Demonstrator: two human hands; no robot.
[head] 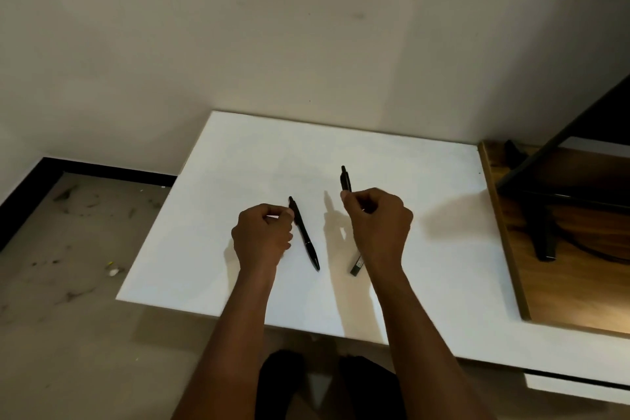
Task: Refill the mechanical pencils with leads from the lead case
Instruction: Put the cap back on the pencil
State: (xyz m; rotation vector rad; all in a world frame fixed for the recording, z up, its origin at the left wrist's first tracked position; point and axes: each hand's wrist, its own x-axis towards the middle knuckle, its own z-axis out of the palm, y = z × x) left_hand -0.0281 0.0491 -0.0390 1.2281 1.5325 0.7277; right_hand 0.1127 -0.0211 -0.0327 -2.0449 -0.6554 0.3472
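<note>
Fingers (351, 201) of right hand (378, 225): curled shut around the lower barrel of 1 black mechanical pencil (345, 177), held upright, cap end rising clear above the knuckles. Fingers of left hand (262, 235): curled inward, thumb and forefinger pinched together just beside the cap end of a 2nd black mechanical pencil (305, 237); contact with it or anything pinched between them not discernible.

Nearest: 2 bare forearms entering from the lower edge, above dark-clad knees (283, 378).

Next: white tabletop (204, 249), near edge over a dusty floor (68, 249).

On tabletop, between the hands: 2nd pencil lying flat, on a diagonal, tip toward the near right, cap toward the far left.

Just beside right wrist, near side: small dark lead case (356, 266), lying flat, partly hidden under the hand.

Right of tabletop: wooden surface (562, 283) with a black stand (542, 225) resting on it.

Farthest: scuffed pale wall (306, 27), dark skirting (102, 169) at its base on the left.
</note>
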